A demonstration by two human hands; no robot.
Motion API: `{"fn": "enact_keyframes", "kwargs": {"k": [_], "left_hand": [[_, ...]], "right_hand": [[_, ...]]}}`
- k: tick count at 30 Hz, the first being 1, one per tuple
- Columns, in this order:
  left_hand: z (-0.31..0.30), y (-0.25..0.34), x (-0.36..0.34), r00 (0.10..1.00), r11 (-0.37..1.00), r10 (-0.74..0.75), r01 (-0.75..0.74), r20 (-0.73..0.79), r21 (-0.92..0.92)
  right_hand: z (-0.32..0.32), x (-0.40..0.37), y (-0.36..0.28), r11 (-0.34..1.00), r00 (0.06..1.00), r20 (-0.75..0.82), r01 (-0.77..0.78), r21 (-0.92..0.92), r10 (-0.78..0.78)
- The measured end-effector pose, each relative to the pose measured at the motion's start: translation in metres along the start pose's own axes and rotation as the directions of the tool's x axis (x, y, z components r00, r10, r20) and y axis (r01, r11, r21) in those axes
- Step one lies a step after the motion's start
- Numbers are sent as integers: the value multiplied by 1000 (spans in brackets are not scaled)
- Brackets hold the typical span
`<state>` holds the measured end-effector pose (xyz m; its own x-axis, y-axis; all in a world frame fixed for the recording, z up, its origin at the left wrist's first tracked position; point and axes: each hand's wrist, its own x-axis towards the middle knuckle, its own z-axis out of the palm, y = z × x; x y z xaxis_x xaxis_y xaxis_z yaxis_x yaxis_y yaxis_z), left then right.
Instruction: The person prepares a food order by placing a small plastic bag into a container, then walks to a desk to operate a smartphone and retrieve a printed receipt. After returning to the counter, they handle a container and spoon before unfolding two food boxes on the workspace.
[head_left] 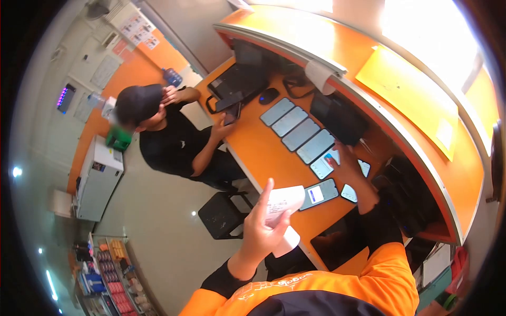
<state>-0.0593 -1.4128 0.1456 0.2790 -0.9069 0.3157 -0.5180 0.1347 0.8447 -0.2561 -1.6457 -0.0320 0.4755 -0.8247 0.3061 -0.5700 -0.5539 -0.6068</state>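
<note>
My left hand (266,231) is closed around a curled strip of printed paper, like a receipt (284,201), with its index finger pointing up. The paper hangs above the near edge of the orange desk. My right hand (345,162) reaches over the desk, fingers apart, at a lit smartphone (323,167) with a small red and blue patch on its screen. Beside it lies a slanting row of several phones, among them one nearest my hand (315,146). Another phone (320,195) with a white box on its screen lies near the receipt. My right forearm partly covers a further phone (348,193).
A person in black (174,137) sits at the desk's left side, holding a phone (232,113). A mouse (269,96) and a black device (240,84) stand at the far end. A raised orange counter (411,100) borders the right. A black stool (224,215) stands on the floor.
</note>
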Motion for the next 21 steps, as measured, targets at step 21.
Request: {"fn": "enact_keyframes", "kwargs": {"k": [21], "left_hand": [[-23,-50,-21,982,950,-169,185,-83,253]], "right_hand": [[114,108,51,719,993,109,52,-693,34]]}}
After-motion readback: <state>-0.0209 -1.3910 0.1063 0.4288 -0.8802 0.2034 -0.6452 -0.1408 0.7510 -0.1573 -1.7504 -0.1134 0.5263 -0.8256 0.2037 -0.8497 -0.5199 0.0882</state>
